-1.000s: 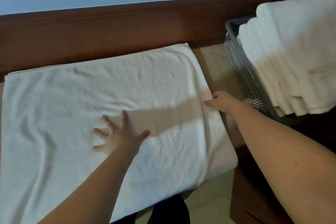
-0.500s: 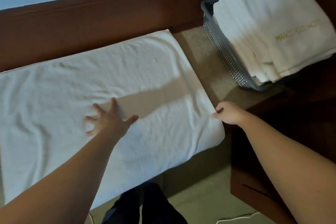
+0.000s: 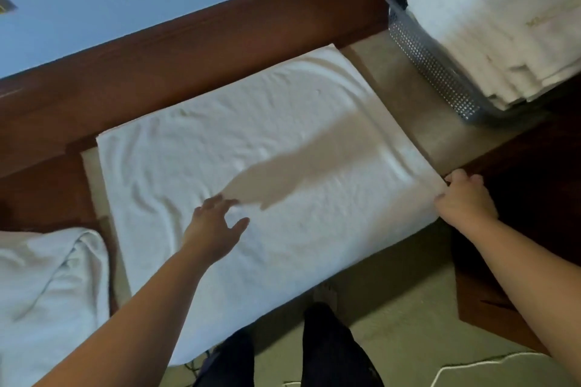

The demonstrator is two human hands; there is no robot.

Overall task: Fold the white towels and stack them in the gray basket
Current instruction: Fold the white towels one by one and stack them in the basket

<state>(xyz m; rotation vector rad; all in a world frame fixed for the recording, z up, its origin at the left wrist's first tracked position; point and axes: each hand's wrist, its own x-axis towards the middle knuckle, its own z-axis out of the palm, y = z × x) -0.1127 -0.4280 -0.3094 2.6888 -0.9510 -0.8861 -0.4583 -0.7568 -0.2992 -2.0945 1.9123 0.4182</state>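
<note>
A large white towel lies spread flat across the tabletop, its near edge hanging over the front. My left hand is over the towel's middle with fingers spread and loose, holding nothing. My right hand grips the towel's right edge near its near corner, fingers curled round the cloth. The gray perforated basket stands at the far right, and a tall stack of folded white towels fills it and hangs over its rim.
A crumpled white towel lies at the near left. A brown wooden ledge runs behind the table below a pale blue wall. My dark trouser legs and a foot stand on the beige floor; a white cord lies there.
The view has swung to the right and tilted. My right hand slid down the towel's right edge toward the near corner. My left hand stayed on the towel's middle, fingers now lifted slightly.
</note>
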